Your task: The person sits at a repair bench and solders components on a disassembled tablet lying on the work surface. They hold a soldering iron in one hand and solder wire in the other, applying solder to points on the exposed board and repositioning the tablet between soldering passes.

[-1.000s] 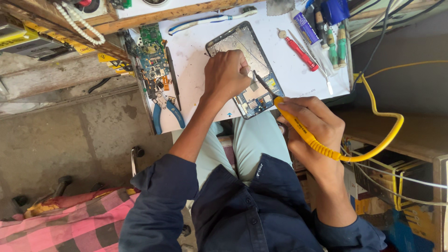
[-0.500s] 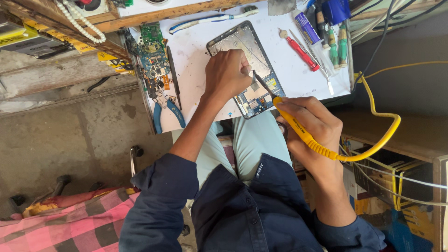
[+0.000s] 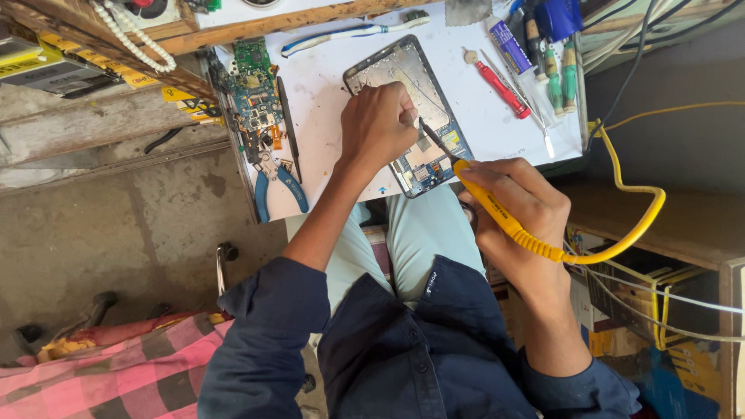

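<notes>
On white bench | left hand (image 3: 378,124) pressing opened tablet (image 3: 410,109) | right hand (image 3: 521,203) gripping yellow soldering iron (image 3: 497,209)

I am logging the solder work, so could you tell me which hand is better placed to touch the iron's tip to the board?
Right: the right hand holds the yellow soldering iron, tip over the opened tablet; the left hand presses it.

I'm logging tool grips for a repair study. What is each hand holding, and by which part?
The right hand grips a yellow soldering iron by its handle. The left hand rests on the opened tablet, pressing rather than gripping.
</notes>
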The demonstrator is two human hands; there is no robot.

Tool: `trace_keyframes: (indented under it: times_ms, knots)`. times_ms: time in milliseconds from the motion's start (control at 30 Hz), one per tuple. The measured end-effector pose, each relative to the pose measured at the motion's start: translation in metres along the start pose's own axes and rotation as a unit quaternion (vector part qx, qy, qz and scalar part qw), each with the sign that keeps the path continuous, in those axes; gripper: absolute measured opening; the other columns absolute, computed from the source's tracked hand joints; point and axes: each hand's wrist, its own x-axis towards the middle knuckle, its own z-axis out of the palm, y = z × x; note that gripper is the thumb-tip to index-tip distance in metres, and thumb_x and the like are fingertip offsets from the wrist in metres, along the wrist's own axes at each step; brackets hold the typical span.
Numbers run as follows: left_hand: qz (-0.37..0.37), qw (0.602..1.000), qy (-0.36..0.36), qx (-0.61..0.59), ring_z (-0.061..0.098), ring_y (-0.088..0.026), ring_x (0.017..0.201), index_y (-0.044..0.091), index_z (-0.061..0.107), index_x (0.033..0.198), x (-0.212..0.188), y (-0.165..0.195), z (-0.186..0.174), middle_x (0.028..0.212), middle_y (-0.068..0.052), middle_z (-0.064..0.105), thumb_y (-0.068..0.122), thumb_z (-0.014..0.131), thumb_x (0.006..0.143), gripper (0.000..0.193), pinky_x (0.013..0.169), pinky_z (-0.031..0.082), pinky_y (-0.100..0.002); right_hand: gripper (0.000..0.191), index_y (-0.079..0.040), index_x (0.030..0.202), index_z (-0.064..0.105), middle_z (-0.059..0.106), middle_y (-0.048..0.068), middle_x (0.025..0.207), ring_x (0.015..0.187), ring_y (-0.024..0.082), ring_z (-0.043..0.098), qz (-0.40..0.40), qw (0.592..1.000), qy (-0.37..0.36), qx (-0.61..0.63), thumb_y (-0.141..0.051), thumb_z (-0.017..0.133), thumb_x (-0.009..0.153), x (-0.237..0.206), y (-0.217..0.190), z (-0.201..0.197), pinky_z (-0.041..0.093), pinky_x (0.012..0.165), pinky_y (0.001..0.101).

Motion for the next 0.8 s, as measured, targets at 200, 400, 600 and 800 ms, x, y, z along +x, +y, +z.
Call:
trace_keyframes:
  times_ms: [200,400,600,800]
  knots:
    - [-0.008,1.0,-0.011,0.004,0.07,-0.029,0.072,0.01,0.066,0.074,-0.001,0.0,0.001,0.073,-0.006,0.073,0.004,0.065,0.074,0.007,0.066,0.053,-0.043,0.037,0.002,0.112,0.075,0.072,0.013,0.107,0.091,0.024,0.075,0.001,1.0,-0.003,-0.007,0.02,0.072,0.08,0.003,-0.001,-0.001,0.059,0.076,0.0288]
    - [-0.007,1.0,-0.005,0.0,0.07,-0.03,0.072,0.01,0.067,0.074,-0.002,-0.002,0.003,0.074,-0.007,0.073,0.004,0.065,0.073,0.007,0.066,0.053,-0.043,0.036,0.001,0.112,0.074,0.072,0.013,0.105,0.091,0.025,0.075,0.016,1.0,-0.009,0.015,0.019,0.072,0.08,0.012,-0.004,-0.004,0.058,0.078,0.0291]
    - [0.02,1.0,0.019,-0.008,0.07,-0.032,0.073,0.009,0.067,0.074,-0.002,-0.003,0.006,0.073,-0.008,0.073,0.003,0.066,0.072,0.007,0.067,0.052,-0.045,0.035,0.002,0.11,0.075,0.071,0.014,0.104,0.089,0.025,0.074,0.037,0.999,-0.016,-0.003,0.019,0.073,0.079,0.019,-0.009,-0.005,0.057,0.076,0.0293]
    - [0.003,1.0,0.001,0.001,0.069,-0.033,0.074,0.009,0.067,0.074,-0.002,-0.003,0.006,0.075,-0.01,0.073,0.002,0.065,0.069,0.009,0.067,0.053,-0.045,0.036,0.002,0.111,0.074,0.072,0.013,0.106,0.092,0.024,0.075,0.046,0.999,-0.011,0.019,0.02,0.07,0.08,0.016,-0.01,-0.004,0.058,0.079,0.0294]
